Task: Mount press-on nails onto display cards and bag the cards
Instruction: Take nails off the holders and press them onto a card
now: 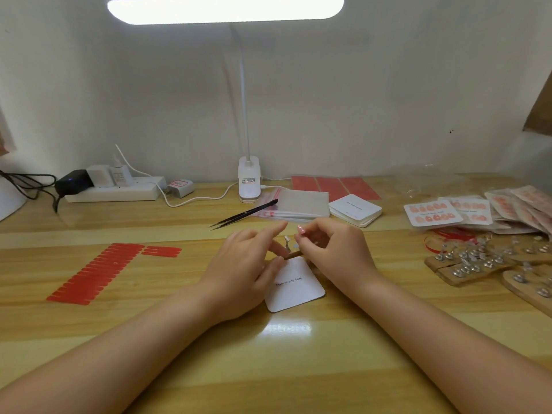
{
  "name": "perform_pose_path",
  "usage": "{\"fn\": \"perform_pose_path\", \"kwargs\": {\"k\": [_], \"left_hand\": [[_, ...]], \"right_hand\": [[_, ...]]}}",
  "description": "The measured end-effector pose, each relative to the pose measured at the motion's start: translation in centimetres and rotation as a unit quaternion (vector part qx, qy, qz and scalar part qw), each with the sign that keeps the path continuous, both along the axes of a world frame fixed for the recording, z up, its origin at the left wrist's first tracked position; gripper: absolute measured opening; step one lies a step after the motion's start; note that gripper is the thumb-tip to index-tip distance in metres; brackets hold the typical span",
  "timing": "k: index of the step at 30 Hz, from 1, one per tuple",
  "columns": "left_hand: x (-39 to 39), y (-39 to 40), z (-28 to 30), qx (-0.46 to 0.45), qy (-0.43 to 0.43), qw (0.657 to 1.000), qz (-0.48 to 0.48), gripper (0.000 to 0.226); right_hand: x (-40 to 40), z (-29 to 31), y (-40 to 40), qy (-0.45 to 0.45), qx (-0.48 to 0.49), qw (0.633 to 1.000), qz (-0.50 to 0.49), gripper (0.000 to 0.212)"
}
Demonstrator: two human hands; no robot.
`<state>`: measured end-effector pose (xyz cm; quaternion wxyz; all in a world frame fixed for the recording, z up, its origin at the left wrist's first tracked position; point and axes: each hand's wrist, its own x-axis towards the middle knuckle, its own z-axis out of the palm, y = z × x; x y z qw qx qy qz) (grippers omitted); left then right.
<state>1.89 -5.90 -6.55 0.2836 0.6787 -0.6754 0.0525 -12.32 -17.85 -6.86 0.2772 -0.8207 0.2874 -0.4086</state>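
Two forearms reached over the wooden counter (298, 369). Left hand (242, 273) rested on the white display card (294, 286), fingers loosely apart; right hand (331, 249) pinched a pink press-on nail (301, 229). Beyond lay tweezers (245, 215), bags (295, 204), then a lamp (249, 180) against the wall.

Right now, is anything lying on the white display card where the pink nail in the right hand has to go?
Partly. The left hand rests its fingers on the white display card, covering its left edge. The rest looks bare below the pink press-on nail pinched by the right hand.
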Motion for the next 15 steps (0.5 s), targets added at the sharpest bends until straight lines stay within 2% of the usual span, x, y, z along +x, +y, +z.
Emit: {"fn": "perform_pose_path", "kwargs": {"k": [6, 10, 15], "left_hand": [[0.17, -0.11, -0.26, 0.005, -0.002, 1.000, -0.008, 0.054], [0.08, -0.25, -0.39, 0.016, -0.013, 1.000, 0.019, 0.056], [-0.02, 0.25, 0.21, -0.089, 0.029, 0.995, 0.036, 0.042]], "right_hand": [[-0.09, 0.00, -0.28, -0.026, 0.043, 0.999, 0.012, 0.006], [-0.24, 0.04, -0.18, -0.041, 0.061, 0.997, 0.031, 0.003], [-0.30, 0.02, 0.07, -0.052, 0.048, 0.996, 0.052, 0.006]]}}
